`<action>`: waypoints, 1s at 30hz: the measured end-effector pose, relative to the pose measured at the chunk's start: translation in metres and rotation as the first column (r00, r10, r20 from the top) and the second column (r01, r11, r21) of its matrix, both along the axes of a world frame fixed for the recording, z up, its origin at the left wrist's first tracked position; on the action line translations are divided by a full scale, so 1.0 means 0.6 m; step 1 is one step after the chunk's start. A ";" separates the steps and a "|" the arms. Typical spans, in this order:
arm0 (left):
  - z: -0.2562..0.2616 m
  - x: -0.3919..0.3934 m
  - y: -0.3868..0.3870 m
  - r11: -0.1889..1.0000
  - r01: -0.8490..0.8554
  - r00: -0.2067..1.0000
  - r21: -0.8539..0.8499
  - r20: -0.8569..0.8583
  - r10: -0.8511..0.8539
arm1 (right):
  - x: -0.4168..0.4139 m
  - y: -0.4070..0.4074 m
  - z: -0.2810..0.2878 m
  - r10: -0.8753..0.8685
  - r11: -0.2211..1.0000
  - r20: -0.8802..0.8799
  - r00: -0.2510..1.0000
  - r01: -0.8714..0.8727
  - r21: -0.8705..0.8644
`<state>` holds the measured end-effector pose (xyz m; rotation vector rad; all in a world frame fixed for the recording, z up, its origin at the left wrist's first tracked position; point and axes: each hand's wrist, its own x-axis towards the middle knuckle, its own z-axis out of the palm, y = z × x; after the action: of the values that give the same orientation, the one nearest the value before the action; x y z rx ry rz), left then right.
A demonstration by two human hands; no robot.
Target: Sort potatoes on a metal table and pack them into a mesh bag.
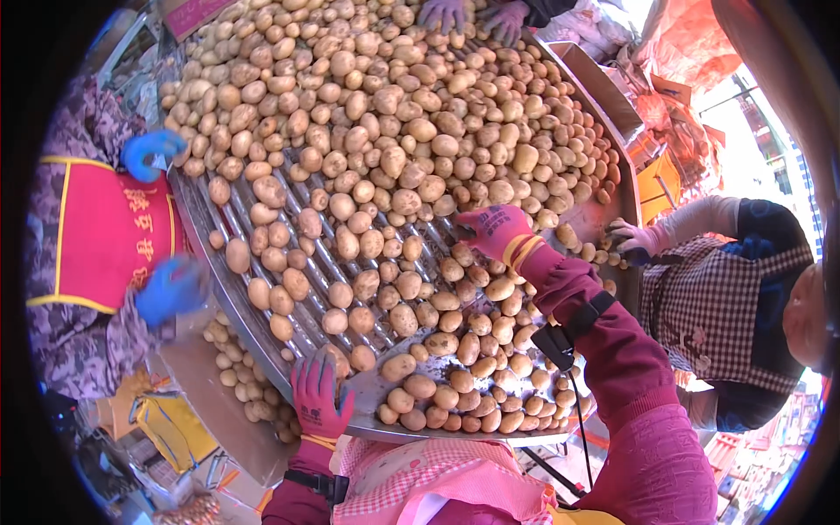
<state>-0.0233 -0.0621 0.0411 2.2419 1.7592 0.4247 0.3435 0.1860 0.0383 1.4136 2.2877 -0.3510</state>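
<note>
My left hand (321, 394), in a pink and grey work glove, lies over the near metal rim of a slatted sorting table. Its thumb stands apart from the fingers, and a potato (338, 361) sits right beside them, partly covered. My right hand (497, 230), gloved in pink with a yellow cuff, reaches over the middle of the table. Its fingertips point left, close to a potato (444, 205) at the edge of the pile; whether they grip anything is hidden. Loose potatoes (403, 319) lie on the metal bars (315, 259) between my hands.
A large potato heap (394, 118) covers the far side. Blue-gloved hands (170, 289) of one person are at left; another person's gloved hand (633, 239) is at right. Other purple gloves (446, 14) work at the far edge. A carton (216, 387) holding potatoes stands below the left rim.
</note>
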 end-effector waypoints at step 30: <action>-0.034 -0.013 0.007 0.991 0.086 0.995 0.098 0.046 -0.091 | -0.100 0.001 -0.110 -0.869 0.416 -0.392 0.303 0.876 -0.243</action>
<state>-0.0314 -0.0580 0.0207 2.3426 1.6403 0.5532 0.2835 0.1864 -0.0275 2.7738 1.4794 -1.1101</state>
